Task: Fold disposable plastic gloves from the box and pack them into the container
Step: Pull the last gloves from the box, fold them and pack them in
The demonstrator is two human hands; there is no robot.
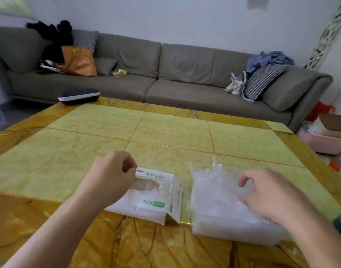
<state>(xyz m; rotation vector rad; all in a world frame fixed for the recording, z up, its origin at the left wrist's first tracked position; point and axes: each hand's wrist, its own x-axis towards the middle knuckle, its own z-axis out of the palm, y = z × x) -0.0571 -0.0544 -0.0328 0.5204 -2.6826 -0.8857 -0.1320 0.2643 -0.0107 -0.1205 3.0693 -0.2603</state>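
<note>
My left hand [115, 176] pinches a glove [144, 185] at the box [152, 198]; my right hand [270, 194], fingers loosely curled, presses gloves into the container [223, 227]. Pulling fast could drag out several.

White/green box [156, 198], yellow-brown veined table [165, 132], grey sofa [165, 74]

Your left hand [115, 176] hides the box's [156, 198] left end. Your right hand [270, 196] covers part of the container [220, 207]; its clear contents blur together, and you can't count gloves.
</note>
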